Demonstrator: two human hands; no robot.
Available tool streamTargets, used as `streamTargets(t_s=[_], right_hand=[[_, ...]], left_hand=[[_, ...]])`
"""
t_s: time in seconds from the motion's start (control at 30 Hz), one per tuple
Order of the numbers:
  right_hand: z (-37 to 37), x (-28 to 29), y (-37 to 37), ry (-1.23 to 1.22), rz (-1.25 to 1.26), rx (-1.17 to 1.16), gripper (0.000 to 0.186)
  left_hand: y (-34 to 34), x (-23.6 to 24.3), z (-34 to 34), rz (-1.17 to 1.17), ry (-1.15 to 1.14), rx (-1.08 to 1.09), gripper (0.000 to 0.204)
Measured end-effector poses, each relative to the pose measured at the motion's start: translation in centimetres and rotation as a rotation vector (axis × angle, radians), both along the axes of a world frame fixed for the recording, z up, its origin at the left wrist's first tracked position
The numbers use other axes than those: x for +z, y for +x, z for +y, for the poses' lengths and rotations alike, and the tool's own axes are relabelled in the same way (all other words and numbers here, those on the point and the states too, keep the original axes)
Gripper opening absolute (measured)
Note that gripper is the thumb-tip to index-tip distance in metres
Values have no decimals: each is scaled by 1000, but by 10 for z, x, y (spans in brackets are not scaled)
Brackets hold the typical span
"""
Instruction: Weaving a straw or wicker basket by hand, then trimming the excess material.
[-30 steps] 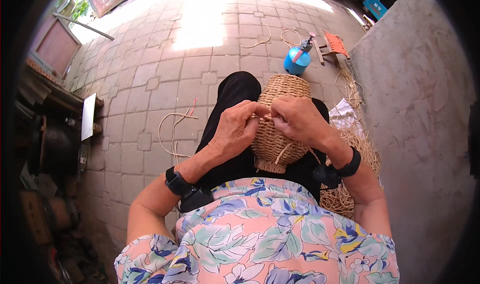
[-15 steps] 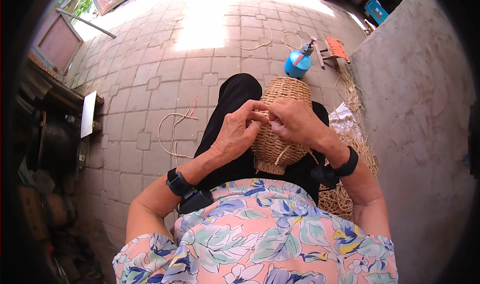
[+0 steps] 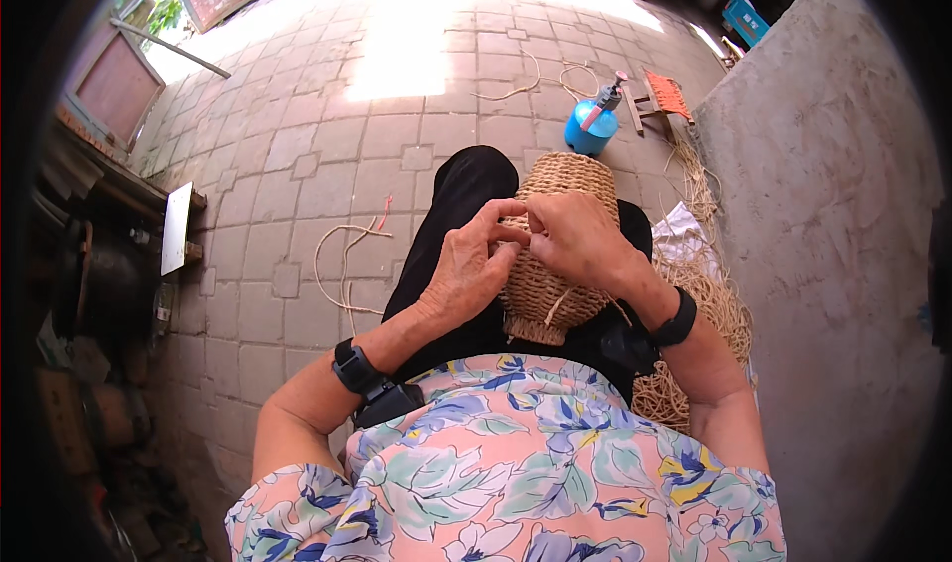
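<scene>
Left hand (image 3: 471, 261) and right hand (image 3: 585, 243) curl close over a bulging, coarsely woven vessel (image 3: 543, 292); I can't tell what they pinch. Blocky paving (image 3: 253, 289) meets a grey wall (image 3: 818, 215).

Square paving tiles (image 3: 253, 225) cover the floor, washed out by bright daylight (image 3: 399, 61) toward the far end. A plain grey wall (image 3: 828, 225) borders the right; a low orange-topped stool (image 3: 669, 95) stands beside it.

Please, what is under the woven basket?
Black trousers show on both sides of the basket, which seems to rest on them; the part directly beneath is covered.
</scene>
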State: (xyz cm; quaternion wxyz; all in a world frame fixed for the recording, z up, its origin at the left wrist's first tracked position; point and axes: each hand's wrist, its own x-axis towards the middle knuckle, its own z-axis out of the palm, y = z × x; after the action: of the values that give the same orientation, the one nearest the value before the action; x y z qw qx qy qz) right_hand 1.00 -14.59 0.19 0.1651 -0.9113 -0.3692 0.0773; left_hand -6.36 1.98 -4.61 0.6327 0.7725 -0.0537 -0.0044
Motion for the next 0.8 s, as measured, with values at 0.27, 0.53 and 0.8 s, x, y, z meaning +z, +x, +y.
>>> streamTargets(t_s=[0.27,0.53,0.8], right_hand=[[-42,31,-38,336,-149,75,4],[-42,-7,-17,219,-215,113,9],[-35,-5,-9,88,-258,184,9]], left_hand=[[1,6,7,-16,98,-84,50],[13,30,13,190,39,-255,61],[25,37,22,527,-357,-386,69]])
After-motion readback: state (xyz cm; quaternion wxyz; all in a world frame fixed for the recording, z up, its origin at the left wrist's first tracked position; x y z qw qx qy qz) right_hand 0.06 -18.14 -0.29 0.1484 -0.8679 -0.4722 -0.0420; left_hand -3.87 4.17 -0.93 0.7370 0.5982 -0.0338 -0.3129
